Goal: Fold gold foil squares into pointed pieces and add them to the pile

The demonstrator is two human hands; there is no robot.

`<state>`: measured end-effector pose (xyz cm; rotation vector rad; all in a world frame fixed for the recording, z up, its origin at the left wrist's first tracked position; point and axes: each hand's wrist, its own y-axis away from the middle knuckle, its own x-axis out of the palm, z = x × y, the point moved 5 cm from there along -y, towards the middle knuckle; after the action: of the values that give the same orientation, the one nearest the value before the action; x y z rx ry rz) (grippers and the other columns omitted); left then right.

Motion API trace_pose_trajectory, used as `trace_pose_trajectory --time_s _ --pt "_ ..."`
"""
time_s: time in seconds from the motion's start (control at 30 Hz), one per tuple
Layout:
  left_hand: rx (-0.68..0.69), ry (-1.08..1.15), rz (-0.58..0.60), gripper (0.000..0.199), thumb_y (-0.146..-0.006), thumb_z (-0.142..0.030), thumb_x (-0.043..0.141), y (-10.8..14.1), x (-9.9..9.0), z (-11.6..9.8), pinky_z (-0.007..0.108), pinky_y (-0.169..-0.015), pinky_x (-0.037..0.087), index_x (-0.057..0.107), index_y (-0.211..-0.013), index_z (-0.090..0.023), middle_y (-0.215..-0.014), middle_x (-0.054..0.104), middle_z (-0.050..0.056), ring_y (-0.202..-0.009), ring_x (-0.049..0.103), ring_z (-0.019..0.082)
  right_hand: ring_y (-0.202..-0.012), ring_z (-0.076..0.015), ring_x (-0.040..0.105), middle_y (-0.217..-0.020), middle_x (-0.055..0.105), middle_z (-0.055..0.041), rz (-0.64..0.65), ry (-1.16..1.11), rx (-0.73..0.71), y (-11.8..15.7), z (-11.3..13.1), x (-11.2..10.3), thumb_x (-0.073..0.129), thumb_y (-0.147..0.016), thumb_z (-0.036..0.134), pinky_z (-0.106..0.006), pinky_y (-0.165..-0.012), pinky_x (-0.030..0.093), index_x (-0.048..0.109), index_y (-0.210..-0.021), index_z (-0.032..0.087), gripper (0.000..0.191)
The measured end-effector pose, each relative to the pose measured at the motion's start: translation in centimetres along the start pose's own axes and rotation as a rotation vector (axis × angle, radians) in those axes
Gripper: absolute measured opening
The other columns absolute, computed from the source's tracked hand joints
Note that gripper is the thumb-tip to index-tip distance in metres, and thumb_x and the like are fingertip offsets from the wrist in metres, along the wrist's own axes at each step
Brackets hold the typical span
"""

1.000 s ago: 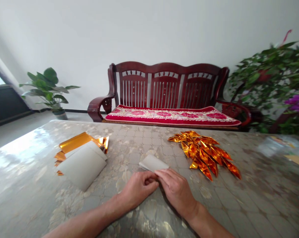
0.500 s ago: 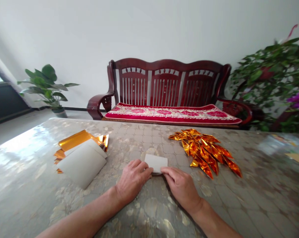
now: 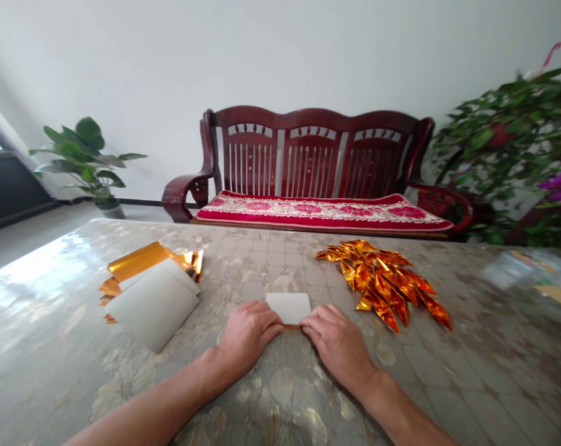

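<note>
A small sheet of paper, white side up, lies on the table in front of me, with a narrow orange strip showing along its near edge. My left hand has its fingers closed on the sheet's near left corner. At the near right corner, the fingers of my right hand pinch the same edge. To the left is a stack of sheets, some white side up and some shiny gold. On the right lies a pile of folded, pointed orange foil pieces.
A patterned table cover spreads under everything. Clear plastic packaging lies at the table's right. Beyond the table stand a dark red wooden bench, a potted plant and leafy plants.
An orange strip now shows along the sheet's near edge. The sheet has shifted slightly left, and the fingers of my right hand are drawn closer together over the edge.
</note>
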<state>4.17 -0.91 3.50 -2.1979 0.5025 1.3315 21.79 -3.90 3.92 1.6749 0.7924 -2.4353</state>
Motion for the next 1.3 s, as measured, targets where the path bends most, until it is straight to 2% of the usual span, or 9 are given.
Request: trace_pose_trajectory --time_s 0.23,0.47,0.7,0.97,1.3 --pt "-0.191 0.125 0.033 0.021 -0.092 -0.03 0.06 -0.2 0.0 1.4 0.026 -0.077 0.04 0.074 -0.079 -0.023 -0.083 0.074 0.001 -0.084 0.064 0.018 -0.086 -0.0196 0.057 -0.081 0.065 -0.0008 0.027 -0.036 0.052 -0.3 -0.6 0.2 0.065 -0.092 0.021 -0.03 -0.075 0.044 0.074 -0.089 0.026 0.01" --pt "-0.343 0.06 0.047 0.021 -0.086 -0.036 0.066 -0.4 -0.6 1.8 0.025 -0.064 0.033 0.071 -0.071 -0.021 -0.075 0.07 -0.001 -0.074 0.061 0.017 -0.083 -0.0183 0.059 -0.079 0.068 0.0002 0.014 -0.005 0.078 -0.7 -0.6 0.1 0.064 -0.091 0.021 -0.029 -0.072 0.042 0.072 -0.083 0.025 0.012" --pt "-0.343 0.013 0.061 0.022 -0.085 -0.035 0.065 -0.6 -1.0 1.7 0.025 -0.063 0.031 0.068 -0.069 -0.021 -0.073 0.068 0.001 -0.075 0.061 0.018 -0.084 -0.0193 0.058 -0.083 0.068 -0.0001 0.026 0.034 0.12 -1.0 -0.4 0.2 0.064 -0.09 0.02 -0.03 -0.073 0.041 0.069 -0.083 0.024 0.01" --pt "-0.352 -0.048 0.074 0.026 -0.085 -0.04 0.066 -0.8 -0.9 1.8 0.027 -0.064 0.031 0.067 -0.068 -0.021 -0.073 0.069 0.002 -0.077 0.062 0.019 -0.081 -0.0187 0.058 -0.082 0.069 0.0008 -0.025 0.034 0.121 -1.0 -0.4 0.3 0.061 -0.088 0.014 -0.03 -0.07 0.038 0.063 -0.08 0.024 0.013" --pt "-0.263 -0.151 0.049 0.028 -0.087 -0.044 0.066 -0.9 -0.7 1.9 0.028 -0.066 0.031 0.067 -0.071 -0.021 -0.075 0.069 0.003 -0.078 0.062 0.021 -0.081 -0.0192 0.057 -0.083 0.069 0.0014 0.005 0.031 0.151 -1.1 -0.7 0.6 0.063 -0.088 0.017 -0.03 -0.07 0.035 0.062 -0.081 0.024 0.01"
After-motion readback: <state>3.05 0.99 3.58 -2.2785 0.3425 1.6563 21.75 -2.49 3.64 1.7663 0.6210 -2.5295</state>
